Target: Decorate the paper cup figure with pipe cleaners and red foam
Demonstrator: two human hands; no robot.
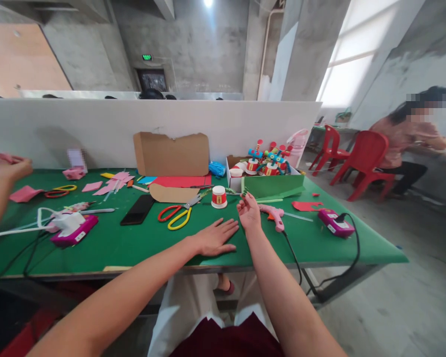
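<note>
My left hand point(216, 237) lies flat on the green table point(141, 243), fingers stretched out and together, holding nothing. My right hand point(250, 212) is raised just above the table, fingers curled and pinching a thin green pipe cleaner point(242, 192). A small white cup with a red band point(219, 197) stands just beyond and left of it. Red-and-yellow scissors point(178, 214) lie left of the cup. A pink glue gun point(275, 216) rests right of my right hand.
An open box of finished cup figures point(265, 166) and a cardboard sheet point(171, 153) stand at the back. A black phone point(137, 209) and two pink power strips point(74, 233) point(335, 223) lie on the table. A co-worker's hand point(11, 171) is at the left; another person sits by red chairs point(364, 158) at right.
</note>
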